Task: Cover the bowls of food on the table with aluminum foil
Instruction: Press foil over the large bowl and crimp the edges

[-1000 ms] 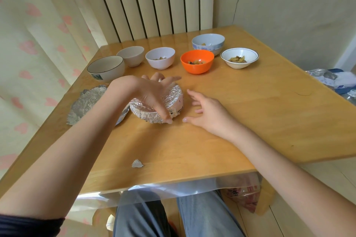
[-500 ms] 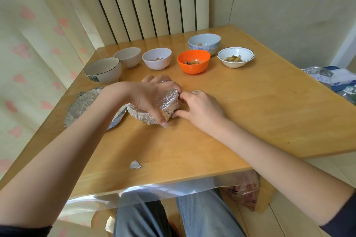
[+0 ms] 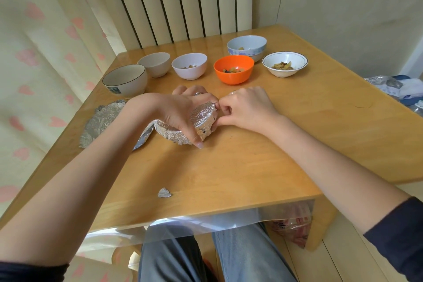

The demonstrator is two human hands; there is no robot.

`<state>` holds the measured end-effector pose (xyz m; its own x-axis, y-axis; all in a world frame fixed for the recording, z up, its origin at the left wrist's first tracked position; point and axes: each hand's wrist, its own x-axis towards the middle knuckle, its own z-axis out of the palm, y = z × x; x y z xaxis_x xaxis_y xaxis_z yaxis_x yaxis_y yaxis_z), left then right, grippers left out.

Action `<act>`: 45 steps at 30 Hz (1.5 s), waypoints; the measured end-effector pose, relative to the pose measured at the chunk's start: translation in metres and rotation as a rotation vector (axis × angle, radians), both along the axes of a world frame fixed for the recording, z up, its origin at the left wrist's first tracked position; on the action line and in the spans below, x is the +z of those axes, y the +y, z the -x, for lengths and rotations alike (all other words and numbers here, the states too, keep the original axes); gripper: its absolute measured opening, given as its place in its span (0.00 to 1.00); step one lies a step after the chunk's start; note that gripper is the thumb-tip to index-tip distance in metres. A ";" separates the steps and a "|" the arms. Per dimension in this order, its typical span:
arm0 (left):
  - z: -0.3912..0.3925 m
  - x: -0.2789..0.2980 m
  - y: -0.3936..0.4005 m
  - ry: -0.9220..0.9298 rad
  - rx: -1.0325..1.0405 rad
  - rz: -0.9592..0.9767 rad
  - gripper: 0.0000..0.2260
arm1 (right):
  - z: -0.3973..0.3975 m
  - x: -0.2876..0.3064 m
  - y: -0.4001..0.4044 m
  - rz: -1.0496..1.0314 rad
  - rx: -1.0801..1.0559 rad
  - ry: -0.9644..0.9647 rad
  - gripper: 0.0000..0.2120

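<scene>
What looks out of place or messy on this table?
A small torn foil scrap lies alone near the table's front edge. A crumpled foil sheet sits at the left, partly under the left arm.

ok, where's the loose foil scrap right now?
Head view: the foil scrap lies alone near the table's front edge, left of centre, nearer the camera than the foil-wrapped bowl.

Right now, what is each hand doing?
Left hand: grips the foil-covered bowl.
Right hand: fingers curled, pinching the foil at the bowl's edge.
</scene>
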<state>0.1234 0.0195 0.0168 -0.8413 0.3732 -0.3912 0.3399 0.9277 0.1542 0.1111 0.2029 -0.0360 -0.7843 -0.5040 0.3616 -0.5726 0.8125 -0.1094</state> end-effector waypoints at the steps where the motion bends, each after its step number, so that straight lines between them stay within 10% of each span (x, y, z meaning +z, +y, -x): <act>1: 0.000 0.000 0.000 -0.001 0.001 -0.007 0.39 | 0.004 0.004 0.000 -0.028 -0.005 0.008 0.19; 18: -0.003 0.000 0.004 0.044 0.116 0.099 0.35 | 0.003 -0.007 0.015 0.131 -0.015 -0.328 0.16; 28: -0.006 0.022 -0.008 -0.113 0.122 0.247 0.62 | -0.036 -0.018 0.003 0.175 -0.045 -0.332 0.15; 45: -0.008 0.005 -0.014 -0.002 0.064 0.156 0.49 | -0.039 -0.017 -0.020 0.160 -0.093 -0.221 0.18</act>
